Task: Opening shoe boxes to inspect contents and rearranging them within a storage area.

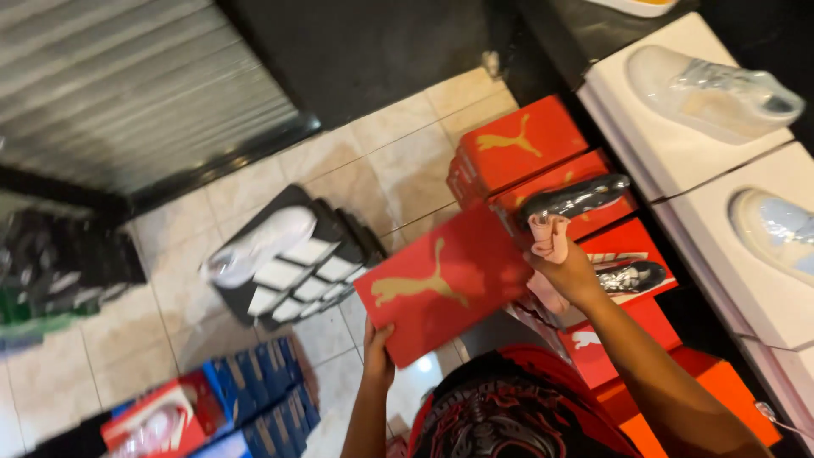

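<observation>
- Beige floor tiles (398,170) carry stacks of shoe boxes beside a dark wall.
- Left hand (377,356) has its grip closed on the lower edge of a red box lid (441,284), held tilted above the floor.
- Right hand (564,267) grips a pink cloth (549,237) at the lid's far corner, just beside a dark shoe (577,197) lying on stacked red boxes (517,140).
- White boxes (670,144) with pale shoes stand further right.
</observation>
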